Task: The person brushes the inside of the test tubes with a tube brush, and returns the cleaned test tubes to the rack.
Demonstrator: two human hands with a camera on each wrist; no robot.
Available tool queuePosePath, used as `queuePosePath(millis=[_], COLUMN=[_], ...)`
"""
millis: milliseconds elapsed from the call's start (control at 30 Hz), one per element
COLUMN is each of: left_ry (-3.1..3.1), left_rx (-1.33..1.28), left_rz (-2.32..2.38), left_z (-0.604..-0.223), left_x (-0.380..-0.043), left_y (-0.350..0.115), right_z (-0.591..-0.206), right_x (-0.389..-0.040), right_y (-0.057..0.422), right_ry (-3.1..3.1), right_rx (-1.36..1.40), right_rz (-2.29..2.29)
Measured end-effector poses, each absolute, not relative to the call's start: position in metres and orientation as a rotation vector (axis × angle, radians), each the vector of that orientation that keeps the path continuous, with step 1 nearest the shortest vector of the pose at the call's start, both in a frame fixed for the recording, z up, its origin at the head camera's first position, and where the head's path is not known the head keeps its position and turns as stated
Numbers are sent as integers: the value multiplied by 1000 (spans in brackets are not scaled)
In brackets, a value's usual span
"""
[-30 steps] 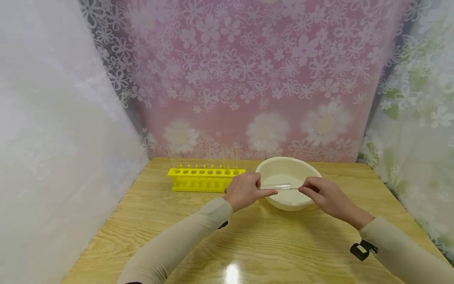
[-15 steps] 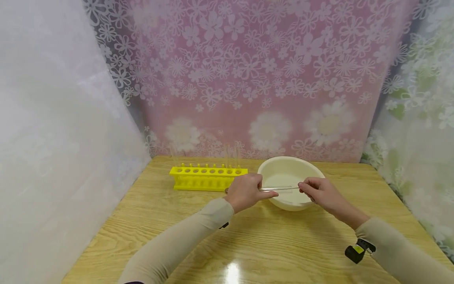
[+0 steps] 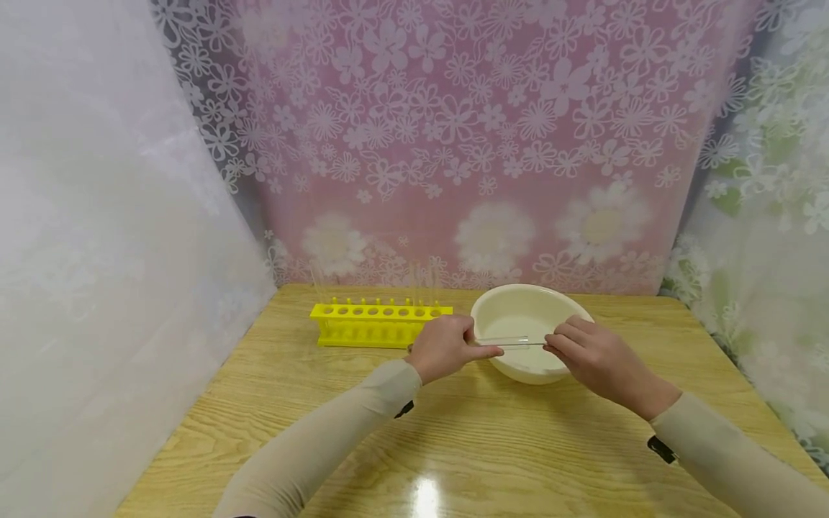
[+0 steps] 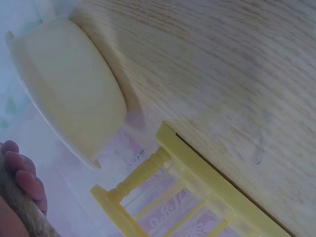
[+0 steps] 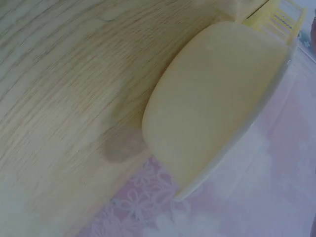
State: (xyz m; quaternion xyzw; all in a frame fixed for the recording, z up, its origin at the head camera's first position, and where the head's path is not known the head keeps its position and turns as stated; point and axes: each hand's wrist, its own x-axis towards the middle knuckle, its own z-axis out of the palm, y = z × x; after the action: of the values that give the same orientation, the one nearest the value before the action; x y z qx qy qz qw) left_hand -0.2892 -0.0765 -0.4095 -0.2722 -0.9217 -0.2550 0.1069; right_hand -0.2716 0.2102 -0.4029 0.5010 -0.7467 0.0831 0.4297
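Observation:
Over the white basin [image 3: 518, 293], my left hand [image 3: 445, 350] grips a clear glass test tube [image 3: 508, 339] lying nearly level, its mouth to the right. My right hand [image 3: 602, 363] pinches a thin wire handle [image 3: 537, 344] that runs into the tube. In the left wrist view, brown bristles of a test tube brush [image 4: 24, 212] show beside my left fingers [image 4: 29, 183]; the rest of the brush is hidden by that hand. The right wrist view shows the basin [image 5: 207, 98] but no clear part of the right hand's grip.
A yellow test tube rack [image 3: 372, 312] stands left of the basin, with several clear tubes upright at its ends. Both are on a wooden table [image 3: 505, 453]. Flowered curtains [image 3: 453, 144] close off the back and sides.
My right hand has turned at the wrist, so its back now faces up more and the wrist camera has swung under the sleeve. The left hand keeps its hold almost in place.

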Motion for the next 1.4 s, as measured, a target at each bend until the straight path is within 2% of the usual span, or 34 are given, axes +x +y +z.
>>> queuePosePath(millis=[133, 233, 533, 600, 700, 900, 1033, 1233, 1400], left_ry=[-2696, -2666, -2613, -2608, -2607, -2616, -2622, -2618, -2618], left_rx=[-805, -813, -836, -842, -845, -833, -828, -830, -830], left_rz=[-711, -653, -507, -478, -475, -549, -564, -554, -528], left_z=[-410, -410, -409, -410, -411, -413, -413, -416, -417], left_x=[-290, -290, -288, -287, -287, -288, -289, -288, -287], left_y=[-77, -78, -74, -74, -74, -75, -74, -73, -72], right_z=[-401, -400, -397, -397, -401, -409, -408, -404, -402], right_x=[-267, -263, -261, -261, -260, -257, -259, -263, -260], right_y=[210, 210, 209, 209, 210, 212, 212, 212, 215], right_ry=[-2026, -2258, -2691, -2702, -2735, -2447, -2102, -1869, -2045], right_rx=[1249, 1186, 710, 611, 627, 954, 1154, 1280, 1273], right_rz=[371, 699, 1938, 2090, 1894, 860, 412, 186, 334])
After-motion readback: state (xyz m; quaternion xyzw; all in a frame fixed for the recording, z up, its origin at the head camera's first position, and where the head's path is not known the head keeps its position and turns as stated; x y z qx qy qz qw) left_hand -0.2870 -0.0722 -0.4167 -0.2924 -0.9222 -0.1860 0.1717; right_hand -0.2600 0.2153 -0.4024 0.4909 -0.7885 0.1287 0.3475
